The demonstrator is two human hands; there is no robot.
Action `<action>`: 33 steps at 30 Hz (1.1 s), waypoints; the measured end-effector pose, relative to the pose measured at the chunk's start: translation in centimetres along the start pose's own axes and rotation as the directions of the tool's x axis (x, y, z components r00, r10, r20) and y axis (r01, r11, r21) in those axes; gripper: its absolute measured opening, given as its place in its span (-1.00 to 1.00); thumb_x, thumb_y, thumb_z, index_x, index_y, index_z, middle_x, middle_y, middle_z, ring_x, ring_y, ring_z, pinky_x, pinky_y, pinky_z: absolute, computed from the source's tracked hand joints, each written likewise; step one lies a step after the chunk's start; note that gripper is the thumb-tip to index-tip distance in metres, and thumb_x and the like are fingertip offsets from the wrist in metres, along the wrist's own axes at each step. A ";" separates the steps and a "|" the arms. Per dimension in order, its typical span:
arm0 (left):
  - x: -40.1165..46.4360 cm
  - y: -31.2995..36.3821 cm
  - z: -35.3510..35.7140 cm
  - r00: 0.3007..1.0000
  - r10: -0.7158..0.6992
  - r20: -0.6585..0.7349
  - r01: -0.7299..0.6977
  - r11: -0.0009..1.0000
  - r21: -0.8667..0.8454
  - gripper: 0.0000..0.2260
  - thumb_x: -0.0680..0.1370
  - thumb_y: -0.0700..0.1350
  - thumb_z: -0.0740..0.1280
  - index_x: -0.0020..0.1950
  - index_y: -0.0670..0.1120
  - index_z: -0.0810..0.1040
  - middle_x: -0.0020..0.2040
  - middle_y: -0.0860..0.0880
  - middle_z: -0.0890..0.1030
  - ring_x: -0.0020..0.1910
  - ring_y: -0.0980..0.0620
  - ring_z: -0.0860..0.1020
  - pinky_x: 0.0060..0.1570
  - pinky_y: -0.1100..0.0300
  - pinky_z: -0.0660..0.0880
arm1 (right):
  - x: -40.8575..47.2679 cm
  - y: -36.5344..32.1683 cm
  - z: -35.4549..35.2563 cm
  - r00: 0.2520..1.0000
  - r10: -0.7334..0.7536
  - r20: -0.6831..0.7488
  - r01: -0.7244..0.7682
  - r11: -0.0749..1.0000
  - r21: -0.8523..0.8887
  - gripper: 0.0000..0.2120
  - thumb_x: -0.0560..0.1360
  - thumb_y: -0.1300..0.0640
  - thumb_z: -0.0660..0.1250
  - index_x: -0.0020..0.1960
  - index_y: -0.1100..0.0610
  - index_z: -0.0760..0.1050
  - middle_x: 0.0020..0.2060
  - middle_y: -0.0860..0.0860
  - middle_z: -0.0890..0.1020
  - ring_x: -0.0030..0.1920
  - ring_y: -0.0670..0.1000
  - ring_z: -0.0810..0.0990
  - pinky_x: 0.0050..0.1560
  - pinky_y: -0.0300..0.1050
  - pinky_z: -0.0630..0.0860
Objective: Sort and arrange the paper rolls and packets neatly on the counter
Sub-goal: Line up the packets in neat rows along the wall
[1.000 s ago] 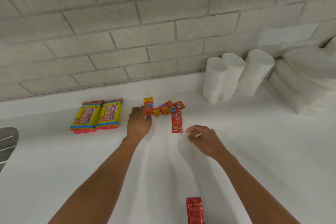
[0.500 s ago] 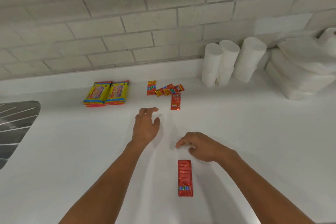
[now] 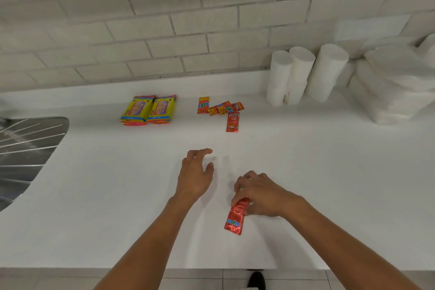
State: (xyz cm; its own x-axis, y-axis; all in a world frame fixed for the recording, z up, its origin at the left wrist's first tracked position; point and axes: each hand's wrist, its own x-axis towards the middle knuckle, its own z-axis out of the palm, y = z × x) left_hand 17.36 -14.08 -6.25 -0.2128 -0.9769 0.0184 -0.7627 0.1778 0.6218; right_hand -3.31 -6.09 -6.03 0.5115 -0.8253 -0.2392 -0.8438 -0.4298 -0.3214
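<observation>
A red foil packet point(image 3: 235, 219) lies near the counter's front edge. My right hand point(image 3: 261, 193) pinches its far end, fingers curled over it. My left hand point(image 3: 196, 175) hovers just left of it with relaxed fingers, holding nothing. Farther back lies a cluster of small red packets point(image 3: 223, 109), with one red packet point(image 3: 232, 122) pointing toward me. Two yellow packets point(image 3: 148, 110) sit side by side left of them. White paper rolls point(image 3: 303, 75) stand against the wall at the right.
A stack of white wrapped paper packs point(image 3: 395, 87) fills the far right corner. A steel sink drainboard point(image 3: 26, 148) cuts into the white counter point(image 3: 106, 195) at the left. The brick wall runs along the back. A dark shoe point(image 3: 256, 280) shows below the counter edge.
Both hands drew back from the packet cluster toward the front edge. My right hand came down onto the lone red packet and took hold of its far end.
</observation>
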 end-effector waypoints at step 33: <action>1.1 5.0 -2.3 0.995 -0.098 -0.003 0.089 0.918 -0.387 -0.71 0.59 -0.10 0.36 0.28 0.16 0.52 0.08 0.08 0.58 -0.05 0.10 0.61 -0.18 0.37 0.52 | 7.4 -1.2 -4.7 0.733 0.679 0.047 -0.077 0.014 0.997 -0.77 0.64 0.05 0.26 0.19 0.11 0.62 0.02 0.11 0.69 0.00 0.07 0.67 -0.09 -0.15 0.65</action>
State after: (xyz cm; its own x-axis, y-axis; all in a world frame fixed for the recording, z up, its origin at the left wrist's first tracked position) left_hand 14.72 -14.57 -1.37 -0.1356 -0.9899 -0.0404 -0.4823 0.0304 0.8755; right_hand 0.69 -13.43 -3.14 -0.1906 -0.8793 -0.4365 0.1104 0.4226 -0.8996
